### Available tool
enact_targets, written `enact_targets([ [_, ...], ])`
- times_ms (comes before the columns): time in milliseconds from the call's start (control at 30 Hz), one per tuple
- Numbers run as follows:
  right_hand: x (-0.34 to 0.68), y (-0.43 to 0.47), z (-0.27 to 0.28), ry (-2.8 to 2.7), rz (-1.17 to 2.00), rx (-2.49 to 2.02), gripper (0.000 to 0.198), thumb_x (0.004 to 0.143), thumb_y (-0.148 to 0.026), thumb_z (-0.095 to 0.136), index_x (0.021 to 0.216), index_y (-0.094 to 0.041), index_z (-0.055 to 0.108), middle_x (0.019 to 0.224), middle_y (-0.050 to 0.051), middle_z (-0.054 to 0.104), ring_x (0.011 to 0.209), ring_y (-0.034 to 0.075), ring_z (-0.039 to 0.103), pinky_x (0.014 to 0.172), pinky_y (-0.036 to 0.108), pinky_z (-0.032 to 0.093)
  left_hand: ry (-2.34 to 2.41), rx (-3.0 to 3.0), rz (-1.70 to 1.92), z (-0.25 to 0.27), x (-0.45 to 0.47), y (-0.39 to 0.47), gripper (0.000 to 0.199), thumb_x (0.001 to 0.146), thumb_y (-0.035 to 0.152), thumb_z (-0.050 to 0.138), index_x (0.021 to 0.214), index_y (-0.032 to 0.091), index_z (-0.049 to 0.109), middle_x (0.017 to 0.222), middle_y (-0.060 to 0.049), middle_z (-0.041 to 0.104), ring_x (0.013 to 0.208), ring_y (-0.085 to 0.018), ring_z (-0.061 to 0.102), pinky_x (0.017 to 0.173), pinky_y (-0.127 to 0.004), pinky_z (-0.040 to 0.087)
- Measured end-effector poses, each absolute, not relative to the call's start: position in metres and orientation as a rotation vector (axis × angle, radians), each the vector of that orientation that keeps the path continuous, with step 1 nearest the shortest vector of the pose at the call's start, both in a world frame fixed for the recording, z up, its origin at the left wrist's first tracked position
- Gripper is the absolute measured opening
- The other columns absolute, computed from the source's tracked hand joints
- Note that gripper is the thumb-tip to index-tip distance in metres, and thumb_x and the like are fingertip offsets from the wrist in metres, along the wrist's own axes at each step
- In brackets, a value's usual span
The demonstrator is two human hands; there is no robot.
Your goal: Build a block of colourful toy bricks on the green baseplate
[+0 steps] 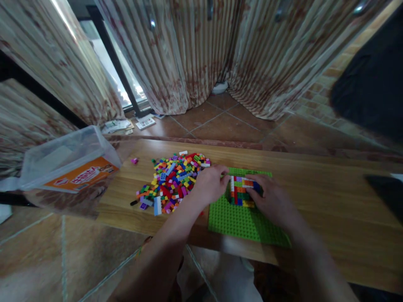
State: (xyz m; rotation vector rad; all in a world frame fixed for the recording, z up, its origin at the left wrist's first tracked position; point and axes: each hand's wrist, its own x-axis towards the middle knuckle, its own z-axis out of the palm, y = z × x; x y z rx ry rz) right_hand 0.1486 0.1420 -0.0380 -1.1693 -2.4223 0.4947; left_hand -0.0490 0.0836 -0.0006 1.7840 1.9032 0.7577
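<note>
A green studded baseplate (pixel 247 228) lies on the wooden table, and a block of multicoloured toy bricks (pixel 241 196) stands on its upper part. My left hand (pixel 211 183) is at the block's left side, over the baseplate's edge. Its fingers are bent together in a pinch; whatever they hold is too small to make out. At the opposite side, my right hand (pixel 269 197) grips the block, thumb on its near right part and fingers at its far right corner. That hand hides the block's right end.
A loose pile of small bricks (pixel 171 180) spreads left of the baseplate. A clear plastic box (pixel 71 157) with an orange label stands at the table's left end. One pink brick (pixel 134 161) lies apart. Curtains (pixel 189 54) hang beyond the table (pixel 340 209).
</note>
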Motion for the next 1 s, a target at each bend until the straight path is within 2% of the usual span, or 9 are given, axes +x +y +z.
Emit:
enact_targets([
  [133, 0.15, 0.143, -0.038, -2.427, 0.496, -1.164, 0.032, 0.089, -0.036, 0.051, 0.111, -0.018, 0.066, 0.112, 0.013, 0.069, 0.102, 0.03, 0.062, 0.094, 0.049, 0.048, 1.861, 1.776, 0.785, 0.014, -0.085, 0.078, 0.022, 0.088, 0.015, 0.05, 0.097, 0.016, 0.07, 0.091, -0.005, 0.073, 0.079, -0.015, 0.063, 0.073, -0.025, 0.047],
  [200, 0.151, 0.143, -0.038, -2.439, 0.499, -1.158, 0.033, 0.089, -0.037, 0.05, 0.111, -0.018, 0.065, 0.112, 0.013, 0.069, 0.101, 0.03, 0.063, 0.093, 0.049, 0.048, 1.852, 1.777, 0.778, 0.02, -0.113, 0.072, 0.022, 0.086, 0.014, 0.05, 0.09, 0.016, 0.071, 0.087, -0.004, 0.073, 0.076, -0.014, 0.062, 0.073, -0.024, 0.046],
  [333, 0.152, 0.146, -0.041, -2.426, 0.544, -1.162, 0.034, 0.089, -0.039, 0.05, 0.112, -0.018, 0.065, 0.113, 0.013, 0.069, 0.102, 0.03, 0.063, 0.093, 0.05, 0.049, 1.917, 1.682, 0.821, 0.021, -0.168, 0.052, 0.02, 0.079, 0.021, 0.055, 0.086, 0.013, 0.071, 0.084, -0.004, 0.072, 0.077, -0.015, 0.062, 0.073, -0.024, 0.046],
  [467, 0.153, 0.148, -0.044, -2.433, 0.554, -1.152, 0.035, 0.089, -0.041, 0.05, 0.111, -0.019, 0.066, 0.113, 0.013, 0.069, 0.101, 0.03, 0.064, 0.093, 0.051, 0.049, 2.222, 1.454, 0.658, 0.016, -0.198, 0.035, 0.015, 0.07, 0.024, 0.058, 0.072, 0.014, 0.068, 0.064, 0.001, 0.06, 0.063, -0.014, 0.053, 0.056, -0.023, 0.036],
  [667, 0.156, 0.15, -0.047, -2.455, 0.521, -1.165, 0.036, 0.089, -0.041, 0.05, 0.112, -0.019, 0.065, 0.113, 0.013, 0.069, 0.101, 0.029, 0.064, 0.094, 0.049, 0.05, 2.238, 1.445, 0.559, 0.018, -0.202, 0.03, 0.008, 0.065, 0.021, 0.06, 0.061, 0.014, 0.062, 0.056, 0.005, 0.05, 0.058, -0.011, 0.045, 0.053, -0.023, 0.028],
  [867, 0.155, 0.15, -0.047, -2.457, 0.491, -1.142, 0.035, 0.09, -0.042, 0.05, 0.111, -0.019, 0.065, 0.112, 0.012, 0.069, 0.102, 0.029, 0.064, 0.094, 0.05, 0.049, 2.247, 1.422, 0.5, 0.016, -0.198, 0.034, 0.01, 0.065, 0.02, 0.062, 0.058, 0.014, 0.066, 0.051, 0.004, 0.052, 0.056, -0.011, 0.048, 0.052, -0.023, 0.028],
  [1000, 0.154, 0.151, -0.048, -2.457, 0.477, -1.153, 0.035, 0.09, -0.042, 0.05, 0.112, -0.02, 0.065, 0.111, 0.012, 0.07, 0.101, 0.029, 0.064, 0.093, 0.049, 0.05, 2.181, 1.421, 0.571, 0.013, -0.198, 0.035, 0.012, 0.066, 0.017, 0.061, 0.065, 0.015, 0.072, 0.058, 0.001, 0.063, 0.062, -0.013, 0.056, 0.054, -0.021, 0.035],
])
